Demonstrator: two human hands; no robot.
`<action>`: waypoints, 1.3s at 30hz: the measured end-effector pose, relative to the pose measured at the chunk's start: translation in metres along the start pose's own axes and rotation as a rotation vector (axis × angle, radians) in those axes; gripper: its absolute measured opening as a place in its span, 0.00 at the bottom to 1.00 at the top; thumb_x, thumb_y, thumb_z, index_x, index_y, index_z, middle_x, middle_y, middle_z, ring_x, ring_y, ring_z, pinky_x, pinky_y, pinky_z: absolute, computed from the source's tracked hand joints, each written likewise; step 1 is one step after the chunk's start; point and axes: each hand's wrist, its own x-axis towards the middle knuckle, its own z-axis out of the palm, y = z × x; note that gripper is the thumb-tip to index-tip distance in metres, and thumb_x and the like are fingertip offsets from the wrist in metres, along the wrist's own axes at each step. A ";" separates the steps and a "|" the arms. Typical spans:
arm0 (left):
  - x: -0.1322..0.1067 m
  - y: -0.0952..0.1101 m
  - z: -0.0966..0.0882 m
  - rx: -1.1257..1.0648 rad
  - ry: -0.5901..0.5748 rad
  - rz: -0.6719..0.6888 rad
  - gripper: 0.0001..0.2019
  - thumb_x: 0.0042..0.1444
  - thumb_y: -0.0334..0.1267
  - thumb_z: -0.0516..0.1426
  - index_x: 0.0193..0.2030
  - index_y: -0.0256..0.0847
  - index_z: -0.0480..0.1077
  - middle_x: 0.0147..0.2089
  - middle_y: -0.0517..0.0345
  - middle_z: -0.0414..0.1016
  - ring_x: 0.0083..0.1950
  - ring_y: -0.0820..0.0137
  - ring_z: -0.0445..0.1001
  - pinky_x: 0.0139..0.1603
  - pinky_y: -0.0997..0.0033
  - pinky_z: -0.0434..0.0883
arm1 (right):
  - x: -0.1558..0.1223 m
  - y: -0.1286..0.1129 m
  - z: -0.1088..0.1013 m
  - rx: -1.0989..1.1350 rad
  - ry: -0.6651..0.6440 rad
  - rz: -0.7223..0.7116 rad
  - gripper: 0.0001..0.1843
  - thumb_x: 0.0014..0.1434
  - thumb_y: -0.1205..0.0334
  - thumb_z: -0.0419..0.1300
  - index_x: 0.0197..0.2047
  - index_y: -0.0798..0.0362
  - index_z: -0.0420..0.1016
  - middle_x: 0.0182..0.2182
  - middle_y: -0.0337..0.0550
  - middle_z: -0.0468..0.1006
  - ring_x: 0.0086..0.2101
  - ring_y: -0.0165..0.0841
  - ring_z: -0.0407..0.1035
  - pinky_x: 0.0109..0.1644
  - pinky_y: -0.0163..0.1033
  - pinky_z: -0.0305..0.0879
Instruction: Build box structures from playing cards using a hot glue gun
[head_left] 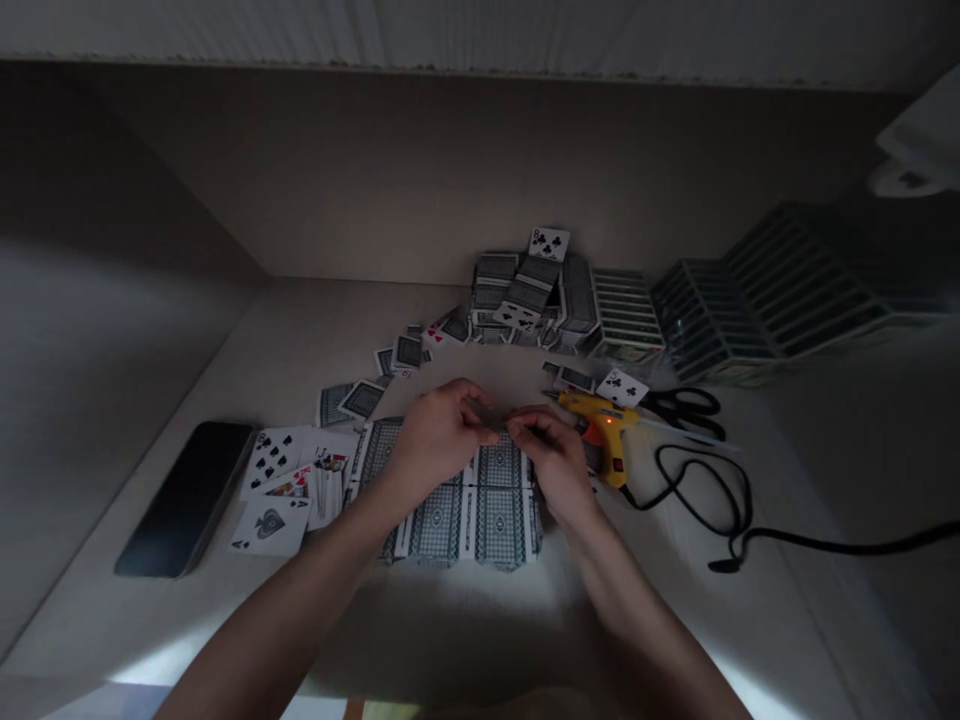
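Note:
My left hand [442, 430] and my right hand [551, 450] meet over a panel of playing cards [436, 525], laid face down in rows with patterned grey backs. The fingers of both hands are closed in a pinch on a thin, dark piece [491, 414]. It looks like a playing card seen nearly edge-on, mostly hidden by the fingers. Just right of my right hand lies a yellow glue gun [613, 440] with a small lit orange light. Left of the panel, loose face-up cards [271, 525] overlap.
A black phone [187, 500] lies at the left. Card stacks [495, 285] stand at the back, beside slatted card structures [795, 280] at the right. Black scissors [686, 408] and a black cord [847, 547] lie near the glue gun. A shelf edge [480, 45] hangs overhead.

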 end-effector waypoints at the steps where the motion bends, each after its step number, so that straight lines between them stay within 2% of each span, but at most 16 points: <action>1: 0.000 0.000 0.000 -0.002 0.001 0.002 0.14 0.41 0.29 0.65 0.36 0.42 0.71 0.26 0.65 0.77 0.31 0.68 0.77 0.33 0.71 0.66 | 0.000 0.000 0.000 0.004 0.000 0.001 0.03 0.48 0.61 0.63 0.25 0.51 0.76 0.32 0.41 0.74 0.36 0.35 0.68 0.42 0.41 0.61; 14: 0.002 -0.009 0.002 0.018 0.010 0.033 0.16 0.41 0.32 0.66 0.39 0.45 0.73 0.26 0.66 0.76 0.31 0.68 0.77 0.32 0.71 0.66 | -0.002 0.000 -0.003 0.081 -0.010 0.062 0.05 0.46 0.58 0.65 0.26 0.50 0.77 0.30 0.38 0.74 0.35 0.34 0.67 0.42 0.39 0.60; 25: 0.001 -0.008 0.001 0.049 0.007 0.033 0.15 0.42 0.33 0.65 0.39 0.46 0.73 0.28 0.66 0.78 0.33 0.68 0.77 0.32 0.71 0.66 | -0.004 -0.001 -0.004 0.155 -0.017 0.105 0.06 0.45 0.57 0.66 0.26 0.49 0.77 0.29 0.37 0.75 0.35 0.35 0.68 0.42 0.40 0.60; 30: 0.000 -0.007 0.000 0.038 0.004 0.034 0.15 0.42 0.34 0.66 0.39 0.45 0.73 0.29 0.65 0.78 0.33 0.68 0.77 0.33 0.71 0.66 | -0.003 -0.001 -0.007 0.200 -0.052 0.140 0.13 0.50 0.50 0.61 0.26 0.50 0.78 0.30 0.39 0.77 0.35 0.36 0.68 0.40 0.40 0.60; 35: -0.001 -0.004 -0.001 0.045 -0.003 0.021 0.13 0.42 0.33 0.65 0.37 0.44 0.71 0.28 0.64 0.78 0.33 0.67 0.77 0.32 0.70 0.66 | -0.001 -0.002 -0.005 0.158 -0.039 0.168 0.09 0.46 0.53 0.66 0.25 0.50 0.75 0.26 0.36 0.73 0.31 0.33 0.66 0.36 0.37 0.59; 39: -0.001 -0.002 -0.002 0.027 -0.008 0.017 0.13 0.43 0.32 0.64 0.37 0.44 0.70 0.28 0.64 0.77 0.32 0.67 0.77 0.32 0.70 0.66 | 0.000 -0.005 -0.002 0.097 -0.044 0.174 0.11 0.45 0.53 0.67 0.25 0.51 0.74 0.25 0.36 0.73 0.30 0.32 0.65 0.35 0.37 0.59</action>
